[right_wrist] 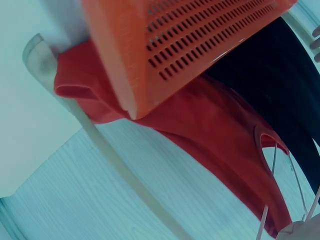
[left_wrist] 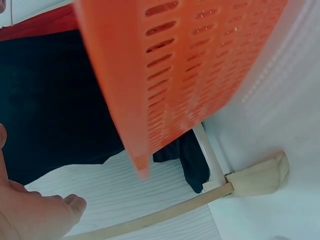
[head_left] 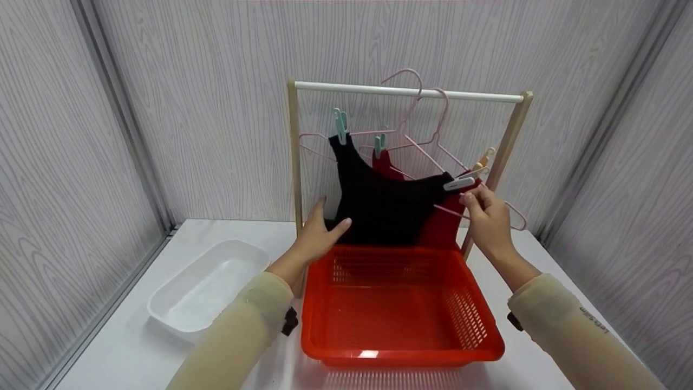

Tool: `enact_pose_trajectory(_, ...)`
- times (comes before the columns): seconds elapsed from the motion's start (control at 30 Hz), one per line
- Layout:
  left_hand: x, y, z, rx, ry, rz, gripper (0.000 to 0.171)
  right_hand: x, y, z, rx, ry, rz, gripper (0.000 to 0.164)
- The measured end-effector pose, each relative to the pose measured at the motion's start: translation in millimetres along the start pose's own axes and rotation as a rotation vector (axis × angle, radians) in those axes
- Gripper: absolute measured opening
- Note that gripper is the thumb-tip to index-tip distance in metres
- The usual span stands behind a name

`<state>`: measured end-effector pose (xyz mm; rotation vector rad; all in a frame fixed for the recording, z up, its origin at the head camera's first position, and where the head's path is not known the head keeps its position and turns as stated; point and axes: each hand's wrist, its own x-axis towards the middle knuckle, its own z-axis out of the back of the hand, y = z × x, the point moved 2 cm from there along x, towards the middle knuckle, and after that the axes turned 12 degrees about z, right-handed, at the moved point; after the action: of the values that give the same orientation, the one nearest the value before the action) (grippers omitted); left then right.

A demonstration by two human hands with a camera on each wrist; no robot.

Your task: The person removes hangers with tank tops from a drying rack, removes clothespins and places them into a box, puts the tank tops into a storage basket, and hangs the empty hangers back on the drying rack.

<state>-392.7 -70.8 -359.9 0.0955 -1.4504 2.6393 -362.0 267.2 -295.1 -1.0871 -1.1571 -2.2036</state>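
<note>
A black tank top (head_left: 379,200) hangs from a pink hanger (head_left: 425,154) at the front of the drying rack. A green clothespin (head_left: 340,127) clips its left strap, and a white clothespin (head_left: 459,183) sits on its right strap. My right hand (head_left: 490,219) pinches the end of this hanger just below the white clothespin. With thumb and fingers spread, my left hand (head_left: 316,233) is at the tank top's left edge. Behind hangs a red tank top (head_left: 446,222) on another pink hanger, with a green clothespin (head_left: 380,144) and a yellow clothespin (head_left: 483,161).
The rack's white bar (head_left: 352,88) rests on wooden posts (head_left: 296,162). An orange-red perforated basket (head_left: 403,357) stands in front, overlapping the garments' lower parts. To the left lies a white tray (head_left: 157,311). Wood-grain panels (head_left: 227,108) enclose the back and sides.
</note>
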Motion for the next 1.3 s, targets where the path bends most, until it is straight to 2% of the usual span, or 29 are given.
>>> enact_pose_trajectory(0.57, 0.8, 0.5, -10.7, 0.037, 0.028, 0.026, 0.092, -7, -3, 16, -0.019, 0.018, 0.011, 0.024)
enact_pose_trajectory(0.8, 3.3, -0.5, -13.7, 0.025, 0.051, -0.007, 0.092, -7, 0, 15, 0.016, 0.03, 0.03, 0.022)
enact_pose_trajectory(0.97, 4.5, -1.5, -13.5, 0.03, 0.092, -0.054, 0.088, -6, 16, 13, 0.043, 0.031, 0.067, 0.02)
enact_pose_trajectory(1.13, 5.5, 2.0, -13.7, 0.08, 0.13, -0.06, 0.079, -6, 40, 12, 0.076, 0.048, 0.113, 0.019)
enact_pose_trajectory(1.3, 6.6, 5.6, -16.8, 0.097, 0.178, -0.051, 0.063, -7, 45, 10, 0.114, 0.065, 0.143, 0.018)
